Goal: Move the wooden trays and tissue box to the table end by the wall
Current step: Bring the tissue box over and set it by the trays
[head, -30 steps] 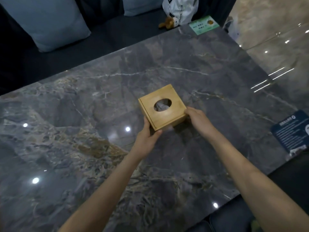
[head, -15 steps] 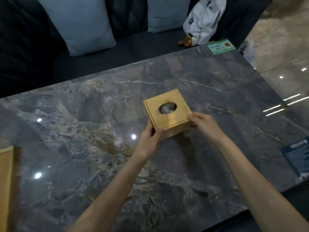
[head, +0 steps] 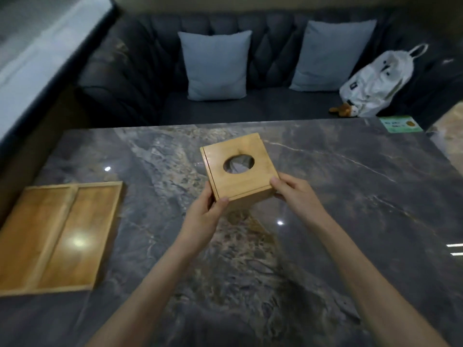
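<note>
Here, two bare hands are gripping one wooden tissue box above the middle of the dark marbled table; whether its base is touching the stone cannot be told. The left hand is pinching the near-left corner, thumb on the lid and fingers wrapped along the side, while the right hand is clamping the near-right corner the same way. One wooden tray is lying flat at the table's left end, split by a raised bar into two long compartments. Two pale blue cushions are leaning on the one dark tufted sofa, and one white bag is slumping at its right end beside a small brown plush toy; one green card is lying at the far right corner. Compared with half a second ago, the view is swinging left: the tray, then only a sliver at the edge, is now showing almost whole, and the box is sitting farther left along the table. The box is a smooth, square block with an oval hole in its lid; the tabletop is glossy, veined and reflecting ceiling lights.
</note>
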`<state>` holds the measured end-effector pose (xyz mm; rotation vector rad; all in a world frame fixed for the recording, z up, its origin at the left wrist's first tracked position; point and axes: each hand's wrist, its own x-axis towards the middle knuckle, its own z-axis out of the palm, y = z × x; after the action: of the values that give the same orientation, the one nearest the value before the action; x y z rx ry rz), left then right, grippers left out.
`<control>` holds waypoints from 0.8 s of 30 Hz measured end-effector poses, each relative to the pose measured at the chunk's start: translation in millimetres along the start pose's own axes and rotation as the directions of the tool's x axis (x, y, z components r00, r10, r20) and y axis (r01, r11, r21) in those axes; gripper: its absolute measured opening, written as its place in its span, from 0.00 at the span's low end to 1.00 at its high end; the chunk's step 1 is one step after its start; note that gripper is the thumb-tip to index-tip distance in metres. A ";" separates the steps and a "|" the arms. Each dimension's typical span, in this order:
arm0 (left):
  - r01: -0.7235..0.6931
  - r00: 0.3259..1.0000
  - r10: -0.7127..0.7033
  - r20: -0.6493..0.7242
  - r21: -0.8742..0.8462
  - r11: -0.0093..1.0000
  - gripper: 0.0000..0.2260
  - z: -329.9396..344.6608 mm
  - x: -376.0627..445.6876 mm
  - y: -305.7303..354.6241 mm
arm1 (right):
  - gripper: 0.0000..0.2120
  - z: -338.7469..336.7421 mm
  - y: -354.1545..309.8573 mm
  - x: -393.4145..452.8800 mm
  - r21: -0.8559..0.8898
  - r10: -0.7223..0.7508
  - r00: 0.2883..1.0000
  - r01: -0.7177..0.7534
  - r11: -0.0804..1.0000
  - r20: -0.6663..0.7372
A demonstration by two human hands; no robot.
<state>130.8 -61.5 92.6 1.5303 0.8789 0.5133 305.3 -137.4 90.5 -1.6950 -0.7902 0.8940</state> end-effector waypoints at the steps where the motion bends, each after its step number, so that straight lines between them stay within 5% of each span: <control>1: -0.002 1.000 0.002 -0.030 0.008 1.000 0.19 -13.7 -8.2 0.3 | 0.11 14.2 -5.2 -2.4 -0.002 -0.010 1.000 0.010 1.000 0.020; 14: 0.026 0.954 -0.016 -0.298 0.032 0.999 0.17 -203.9 -129.2 -38.8 | 0.12 226.1 -57.5 -45.6 -0.032 -0.098 0.945 0.114 0.993 0.313; 24: 0.218 0.865 -0.219 -0.451 -0.053 0.974 0.24 -316.4 -220.2 -106.6 | 0.11 378.8 -38.7 -94.6 -0.080 -0.043 0.880 0.091 0.993 0.473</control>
<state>-267.8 -33.6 78.2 1.3036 1.3977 0.7194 -70.6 -27.3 67.5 -1.5377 -1.2293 1.2593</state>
